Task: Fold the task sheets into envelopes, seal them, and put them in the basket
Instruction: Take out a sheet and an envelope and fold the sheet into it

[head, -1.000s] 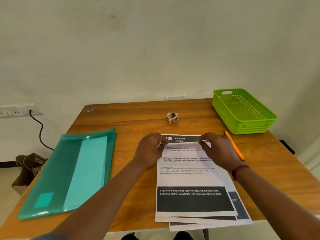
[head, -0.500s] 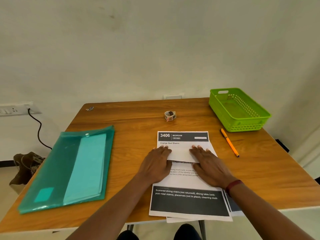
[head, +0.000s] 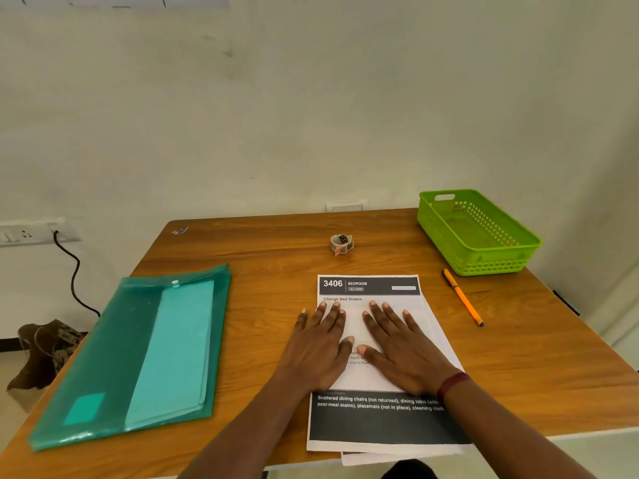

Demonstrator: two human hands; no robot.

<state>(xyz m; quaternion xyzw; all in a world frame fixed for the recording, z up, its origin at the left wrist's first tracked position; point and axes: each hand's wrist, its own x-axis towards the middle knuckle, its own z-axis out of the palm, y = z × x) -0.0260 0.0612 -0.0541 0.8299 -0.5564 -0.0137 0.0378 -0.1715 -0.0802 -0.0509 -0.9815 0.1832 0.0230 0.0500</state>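
Lower centre of frame, left hand (head: 320, 347) and right hand (head: 403, 350) press the folded task sheet (head: 366, 401), fingers spread flat; sweep outward to sharpen the crease.

1. The sheet (head: 408, 302) lying under my palms carries a dark header band along its far edge, with the number "3406" in large white digits
2. Right of that number, past a thin vertical line, the same band reads "BEDROOM" in small white capitals; the tags below it and at the band's right end are too small to read
3. Just below the band, in dark print on white: "Change Bed Sheets"
4. The top sheet (head: 380, 423), folded toward me, has a dark block at its near end reading "Scattered dining chairs (not returned), dining table (with post-meal stains), placemats (not in place), cleaning cloth"
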